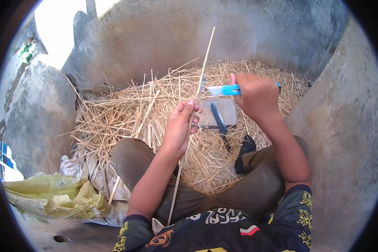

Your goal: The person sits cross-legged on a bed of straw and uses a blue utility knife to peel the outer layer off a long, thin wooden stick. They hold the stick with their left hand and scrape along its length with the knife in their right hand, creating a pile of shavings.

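Observation:
A long thin pale strip [206, 59], which looks like split bamboo, runs upward past my left hand [180, 126] and down beside my left forearm to my lap. The fingers of that hand are closed round its middle. To the right, my right hand [257, 93] is wrapped round a blue box cutter [230, 90]. Its blade points left toward the strip, with a small gap between them in this view. Below the cutter, a dark-bladed knife [217, 114] lies across a flat grey block [229, 110], its handle over the front edge.
Loose straw-like strips and shavings [113, 113] cover the floor round the block and between my crossed legs. Concrete walls [189, 38] rise in front and at the right [344, 126]. A torn yellow-green sack [54, 195] lies at my left, beside whitish sheeting [109, 185].

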Available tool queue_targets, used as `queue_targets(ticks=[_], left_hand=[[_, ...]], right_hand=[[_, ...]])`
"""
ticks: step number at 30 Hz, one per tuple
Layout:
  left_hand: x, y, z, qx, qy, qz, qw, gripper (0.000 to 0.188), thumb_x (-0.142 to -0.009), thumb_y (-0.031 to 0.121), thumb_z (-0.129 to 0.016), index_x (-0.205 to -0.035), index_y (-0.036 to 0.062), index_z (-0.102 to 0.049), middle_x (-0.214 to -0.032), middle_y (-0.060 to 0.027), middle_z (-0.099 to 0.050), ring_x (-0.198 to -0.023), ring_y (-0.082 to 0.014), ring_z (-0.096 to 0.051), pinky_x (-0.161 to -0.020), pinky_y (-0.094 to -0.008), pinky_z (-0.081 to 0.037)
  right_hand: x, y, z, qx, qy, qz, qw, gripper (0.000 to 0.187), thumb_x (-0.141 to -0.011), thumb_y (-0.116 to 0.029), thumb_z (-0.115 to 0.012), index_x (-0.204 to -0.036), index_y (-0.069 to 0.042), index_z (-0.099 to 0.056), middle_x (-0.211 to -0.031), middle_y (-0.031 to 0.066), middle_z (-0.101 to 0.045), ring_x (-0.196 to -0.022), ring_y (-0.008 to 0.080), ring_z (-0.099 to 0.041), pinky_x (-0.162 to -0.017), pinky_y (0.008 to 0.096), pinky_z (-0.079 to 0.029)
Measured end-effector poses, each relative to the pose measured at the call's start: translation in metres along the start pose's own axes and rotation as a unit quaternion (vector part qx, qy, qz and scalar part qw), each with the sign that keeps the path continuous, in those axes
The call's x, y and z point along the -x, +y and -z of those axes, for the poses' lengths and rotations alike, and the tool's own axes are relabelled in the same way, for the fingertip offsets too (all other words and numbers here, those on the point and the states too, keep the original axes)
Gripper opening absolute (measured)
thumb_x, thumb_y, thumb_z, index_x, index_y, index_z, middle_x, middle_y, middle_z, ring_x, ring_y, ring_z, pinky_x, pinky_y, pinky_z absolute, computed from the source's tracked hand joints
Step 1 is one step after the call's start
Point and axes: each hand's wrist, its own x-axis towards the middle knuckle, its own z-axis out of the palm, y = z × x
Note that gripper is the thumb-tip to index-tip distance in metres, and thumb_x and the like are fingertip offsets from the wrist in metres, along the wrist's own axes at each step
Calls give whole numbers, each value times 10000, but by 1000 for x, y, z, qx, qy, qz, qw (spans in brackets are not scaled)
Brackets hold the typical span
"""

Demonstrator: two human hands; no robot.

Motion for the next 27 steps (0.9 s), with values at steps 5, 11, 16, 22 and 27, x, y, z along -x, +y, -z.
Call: queue_targets(ticks=[5,11,16,22,27], left_hand=[[-3,-4,1,-79,49,-2,996,352,-912,289,-743,-1154,113,-556,-959,-39,-646,-717,-78,-559,-552,-210,-415],[6,2,-8,-139,-13,50,989,711,-825,248,-830,-1375,20,-442,-918,-36,-646,-747,-87,-583,-609,-226,-448],[-7,-11,9,-115,-113,122,979,506,-981,186,-652,-1397,8,-425,-868,-32,-629,-744,-76,-579,-615,-209,-454],[15,-16,-19,-104,-86,15,991,198,-1040,184,-548,-1168,33,-542,-805,-4,-580,-562,-50,-476,-445,-183,-347],[18,-12,-20,-54,-80,92,991,247,-1071,299,-477,-1011,66,-530,-683,48,-415,-492,-25,-306,-405,-189,-252]], right_hand=[[-4,18,13,-29,-73,-156,985,311,-905,-290,-656,-680,-94,-570,-582,106,-573,-516,298,-583,-495,420,-426],[4,31,-3,-53,-151,-202,966,230,-883,-281,-639,-760,-87,-667,-623,121,-628,-584,330,-633,-547,456,-481],[7,19,-14,-111,-200,-185,956,197,-867,-258,-616,-819,-92,-711,-659,142,-657,-616,346,-658,-586,461,-520],[28,-8,-45,-158,-275,-148,937,332,-923,-306,-560,-747,-69,-713,-667,171,-672,-649,368,-688,-627,479,-553],[36,-25,-58,-167,-206,-113,958,416,-993,-296,-516,-692,-62,-682,-582,171,-627,-532,370,-643,-532,461,-532]])
